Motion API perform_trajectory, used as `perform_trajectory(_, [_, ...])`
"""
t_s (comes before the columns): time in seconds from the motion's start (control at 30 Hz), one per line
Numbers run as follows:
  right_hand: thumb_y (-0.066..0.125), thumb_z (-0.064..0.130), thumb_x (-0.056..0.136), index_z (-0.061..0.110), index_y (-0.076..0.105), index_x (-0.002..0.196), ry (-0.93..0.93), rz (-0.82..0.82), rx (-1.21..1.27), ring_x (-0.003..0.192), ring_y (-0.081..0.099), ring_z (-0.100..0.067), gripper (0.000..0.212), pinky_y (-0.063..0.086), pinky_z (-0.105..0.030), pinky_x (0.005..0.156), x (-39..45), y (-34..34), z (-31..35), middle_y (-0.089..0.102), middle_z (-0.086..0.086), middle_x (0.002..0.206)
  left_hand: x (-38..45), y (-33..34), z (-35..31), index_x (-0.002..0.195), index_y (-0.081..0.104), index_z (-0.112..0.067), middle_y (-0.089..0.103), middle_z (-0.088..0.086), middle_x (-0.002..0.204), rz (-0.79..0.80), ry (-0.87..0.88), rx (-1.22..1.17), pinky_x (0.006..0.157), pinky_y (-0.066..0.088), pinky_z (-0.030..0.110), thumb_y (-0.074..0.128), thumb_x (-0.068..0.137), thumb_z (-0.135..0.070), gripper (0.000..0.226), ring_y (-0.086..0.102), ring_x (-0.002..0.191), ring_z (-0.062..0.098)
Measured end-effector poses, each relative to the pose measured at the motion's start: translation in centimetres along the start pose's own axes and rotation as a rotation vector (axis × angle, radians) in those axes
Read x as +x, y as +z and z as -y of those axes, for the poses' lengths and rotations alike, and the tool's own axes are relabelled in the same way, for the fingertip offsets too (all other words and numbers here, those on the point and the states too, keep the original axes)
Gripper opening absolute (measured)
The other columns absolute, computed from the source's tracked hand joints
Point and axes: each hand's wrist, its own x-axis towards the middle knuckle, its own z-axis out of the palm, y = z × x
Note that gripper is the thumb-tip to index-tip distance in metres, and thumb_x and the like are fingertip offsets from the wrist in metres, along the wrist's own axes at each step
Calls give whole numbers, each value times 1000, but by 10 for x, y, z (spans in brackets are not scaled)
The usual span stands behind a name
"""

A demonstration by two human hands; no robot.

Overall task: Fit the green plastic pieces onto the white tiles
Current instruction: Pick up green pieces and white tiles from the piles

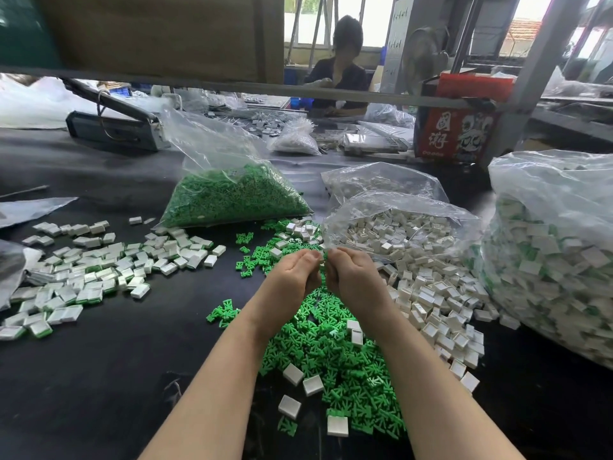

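My left hand and my right hand meet fingertip to fingertip above the table, backs towards me and fingers curled. They pinch a small piece between them at the thumbs; it is almost wholly hidden, so I cannot tell its kind. Under my wrists lies a heap of loose green plastic pieces with a few white tiles scattered on it. More loose white tiles spill from an open clear bag just right of my hands. A spread of tiles with green fitted covers the table to the left.
A clear bag of green pieces stands behind my hands. A large bag of white-and-green tiles fills the right side. Bare black tabletop lies at front left. At the back are a grey machine, a red box and a seated person.
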Motion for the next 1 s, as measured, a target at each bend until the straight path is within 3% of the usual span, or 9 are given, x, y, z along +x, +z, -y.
perform_trajectory(0.17, [40,13,100,21,43,54,-84,-145,-33,59,38,-19,47,39,-49,61,1,10,-6,41,7,53,-1,6,-2,77,53,-16,59,-18,57,-26,31,-22,58,43,8,33,106,-15,36,54,56,-7])
perform_trajectory(0.27, [39,23,96,22,46,57,-100,-178,-48,61,41,-19,40,43,-54,66,0,13,-8,44,7,55,-1,5,-2,81,56,-15,60,-18,59,-26,34,-39,59,45,9,35,106,-16,33,55,59,-7])
perform_trajectory(0.37, [39,25,96,21,46,59,-106,-176,-67,62,43,-20,37,43,-51,65,0,15,-8,46,4,58,0,5,-2,79,55,-14,58,-17,58,-43,44,-42,58,44,9,35,106,-16,33,53,57,-6])
perform_trajectory(0.47, [40,15,101,20,45,59,-138,-198,-144,58,42,-15,42,37,-40,60,1,13,-10,46,5,57,1,8,1,77,50,-14,50,-14,59,-44,65,-30,57,41,11,34,106,-15,34,45,55,-2])
perform_trajectory(0.57, [36,24,96,21,44,61,-192,-193,-282,54,40,-8,37,33,-32,55,0,9,-11,47,6,57,4,10,6,77,51,-14,47,-13,61,-59,69,-4,58,39,16,34,106,-16,33,41,56,2])
perform_trajectory(0.63, [32,34,91,19,48,64,-209,-175,-390,57,46,-9,35,35,-33,55,-1,7,-10,52,4,61,6,12,8,80,54,-13,52,-8,66,-63,68,-8,61,42,21,34,106,-15,33,48,61,4])
perform_trajectory(0.77, [31,37,96,12,61,81,-224,-172,-542,70,58,-24,42,45,-39,63,-3,8,-12,64,-6,74,8,14,12,96,62,-12,68,3,91,-95,52,2,79,51,21,33,106,-16,31,65,87,8])
perform_trajectory(1.0, [36,24,102,10,65,89,-195,-192,-594,79,60,-29,35,43,-38,69,-3,9,-12,68,-12,85,10,21,18,89,59,-17,63,-2,84,-157,71,41,73,45,18,32,106,-15,32,60,76,1])
